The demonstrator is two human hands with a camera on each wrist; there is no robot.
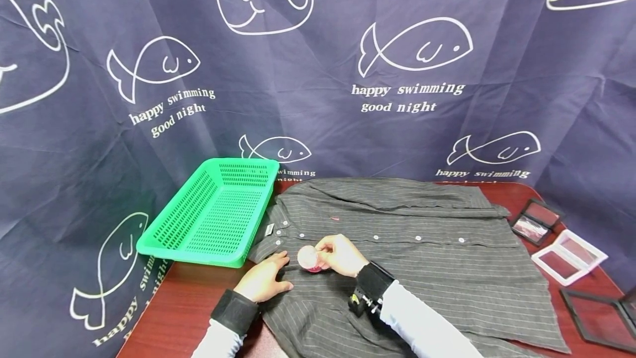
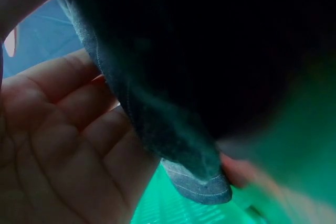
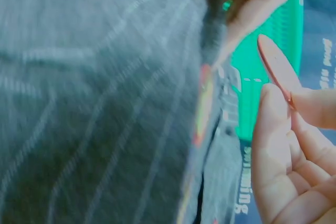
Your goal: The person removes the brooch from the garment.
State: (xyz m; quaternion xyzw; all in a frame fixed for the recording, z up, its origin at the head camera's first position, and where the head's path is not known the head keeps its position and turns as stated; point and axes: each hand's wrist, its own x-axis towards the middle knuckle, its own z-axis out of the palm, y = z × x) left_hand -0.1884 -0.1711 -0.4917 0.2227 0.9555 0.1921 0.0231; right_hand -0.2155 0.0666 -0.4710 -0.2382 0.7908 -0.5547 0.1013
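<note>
My right hand (image 1: 343,256) pinches a thin round disc (image 1: 309,257) between thumb and fingertips, just above the shirt. The disc is pale on its face with a pink-red rim. It appears nearly edge-on as a pink disc (image 3: 277,66) in the right wrist view. The shirt (image 1: 397,275), dark grey with white pinstripes and white buttons, lies spread out with its collar to the left. My left hand (image 1: 263,280) rests at the shirt's left edge below the collar, fingers fairly straight. In the left wrist view, dark cloth (image 2: 115,93) covers the fingertips of that hand.
A green plastic basket (image 1: 240,258) stands at the left, close to the collar. Along the right edge of the red-brown table (image 1: 199,303) lie hinged cases with glassy panels: a small black case (image 1: 538,220), a white case (image 1: 568,256) and a larger dark case (image 1: 603,322). A printed curtain hangs behind.
</note>
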